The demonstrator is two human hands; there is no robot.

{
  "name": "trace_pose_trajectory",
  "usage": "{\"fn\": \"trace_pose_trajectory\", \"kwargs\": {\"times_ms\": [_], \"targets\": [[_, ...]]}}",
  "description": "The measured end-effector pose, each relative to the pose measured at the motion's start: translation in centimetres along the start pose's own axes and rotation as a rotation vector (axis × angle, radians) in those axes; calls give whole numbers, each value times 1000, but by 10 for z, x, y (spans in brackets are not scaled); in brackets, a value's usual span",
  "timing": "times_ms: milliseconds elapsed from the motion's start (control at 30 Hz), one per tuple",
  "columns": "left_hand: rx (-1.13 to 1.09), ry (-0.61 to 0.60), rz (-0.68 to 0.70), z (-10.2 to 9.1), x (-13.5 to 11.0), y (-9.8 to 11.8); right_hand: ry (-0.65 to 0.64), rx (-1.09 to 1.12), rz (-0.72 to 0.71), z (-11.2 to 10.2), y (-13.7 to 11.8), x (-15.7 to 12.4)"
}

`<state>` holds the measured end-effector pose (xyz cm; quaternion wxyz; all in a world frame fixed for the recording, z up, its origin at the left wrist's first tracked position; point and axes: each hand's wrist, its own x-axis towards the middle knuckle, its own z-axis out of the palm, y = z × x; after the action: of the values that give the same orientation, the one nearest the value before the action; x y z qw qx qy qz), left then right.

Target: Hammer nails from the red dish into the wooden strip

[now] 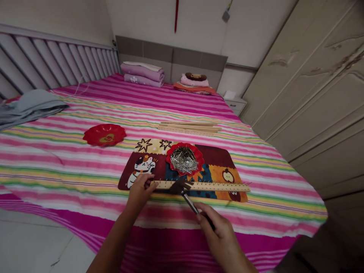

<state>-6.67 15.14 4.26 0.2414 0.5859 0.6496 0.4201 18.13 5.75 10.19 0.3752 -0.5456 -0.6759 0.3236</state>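
Fingers [146,181] prob. on strip's [216,186] L end

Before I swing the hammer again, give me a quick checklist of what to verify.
1. Left hand steadies the wooden strip: ok, fingers rest on its left end.
2. Right hand grips the hammer handle: ok.
3. Hammer head over the strip: ok.
4. Left fingers away from the head: cannot tell, they look close.
5. Strip lies on the patterned mat: ok.
6. Red dish of nails beside the strip: ok.
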Motion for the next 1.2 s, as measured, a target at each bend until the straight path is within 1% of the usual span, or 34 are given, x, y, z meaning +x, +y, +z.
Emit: {"fn": "trace_pose_trajectory", "kwargs": {"times_ms": [67,167,233,300,400,467,567,633,800,933,1000,1100,1200], "targets": [[5,3,17,-1,1,1,31,-15,26,-6,13,-16],[23,-34,25,-2,3,3,85,11,93,-11,29,-34],[48,-60,21,-2,5,4,130,40,133,-12,35,-41],[62,-65,6,-2,6,4,132,48,146,-12,38,-44],[39,-31,-31,-1,6,4,53,37,136,-12,37,-43],[32,-15,-28,-2,5,3,28,50,127,-11,34,-41],[36,-39,-1,-3,3,3,36,74,123,-9,31,-42],[18,-49,-8,-3,2,2,41,75,123,-7,29,-42],[8,-5,-7,-3,1,2,15,45,98,-5,21,-32],[44,7,-110,-8,1,5,33,15,34,-1,8,-14],[12,-3,-123,-10,1,6,39,19,26,3,5,-8],[-56,-20,-113,-12,1,6,34,35,32,7,6,-6],[-72,-47,-154,-12,2,7,20,28,50,8,9,-8]]}}
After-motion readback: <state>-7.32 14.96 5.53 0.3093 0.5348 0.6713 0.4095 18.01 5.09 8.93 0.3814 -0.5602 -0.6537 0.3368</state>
